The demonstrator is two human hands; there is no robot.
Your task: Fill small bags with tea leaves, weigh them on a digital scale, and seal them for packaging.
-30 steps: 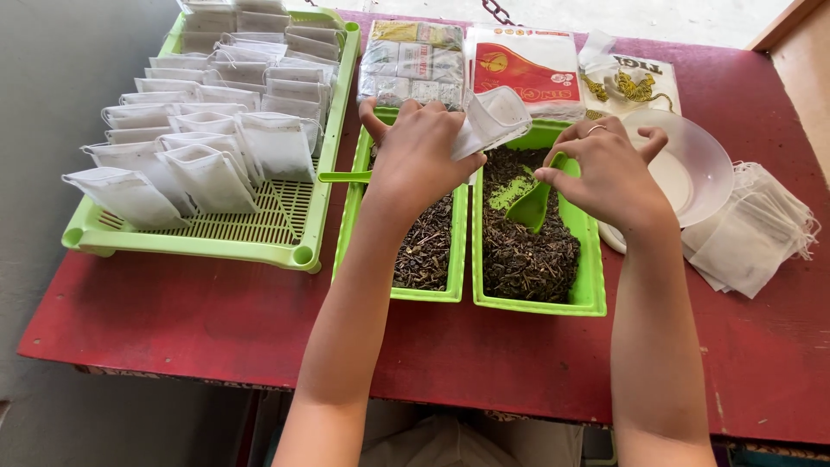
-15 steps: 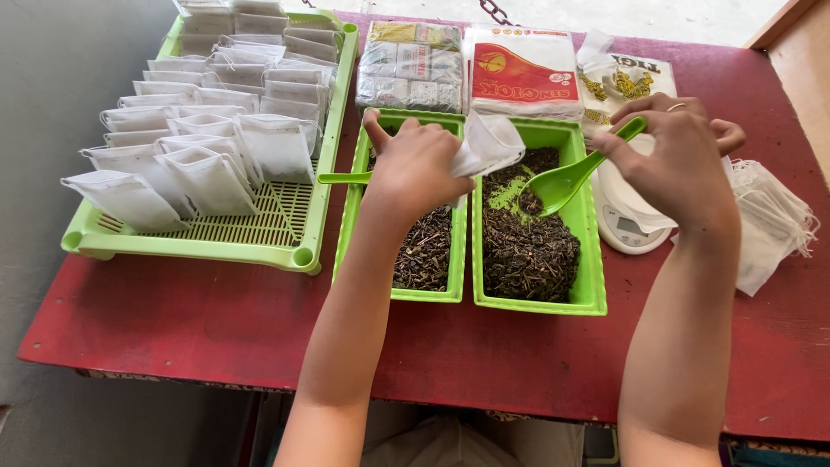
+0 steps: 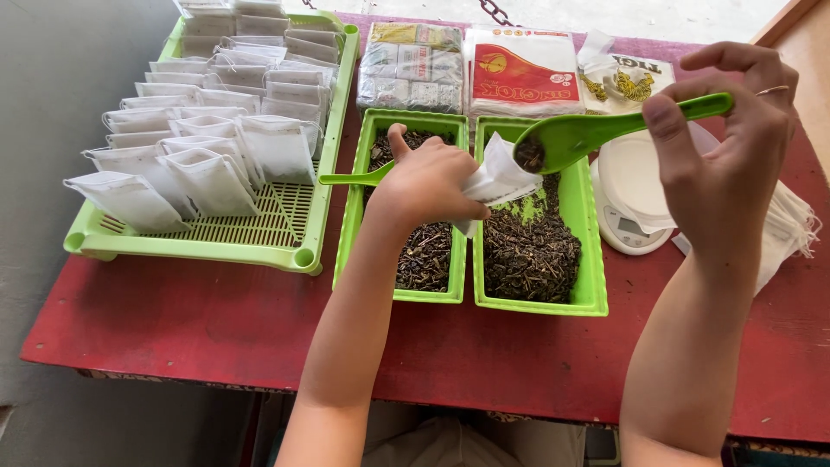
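Rows of filled pouches (image 3: 207, 130) fill the rack while left hand (image 3: 428, 182) pinches an empty pouch (image 3: 497, 173) and right hand (image 3: 722, 130) grips a loaded green spoon (image 3: 588, 134).

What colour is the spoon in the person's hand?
Bright green. The spoon, held in the right hand, shows clearly in the head view, with dark tea leaves in its bowl.

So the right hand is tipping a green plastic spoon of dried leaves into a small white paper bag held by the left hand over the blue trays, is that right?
Not quite: the trays are green, not blue, as the head view shows. The rest holds.
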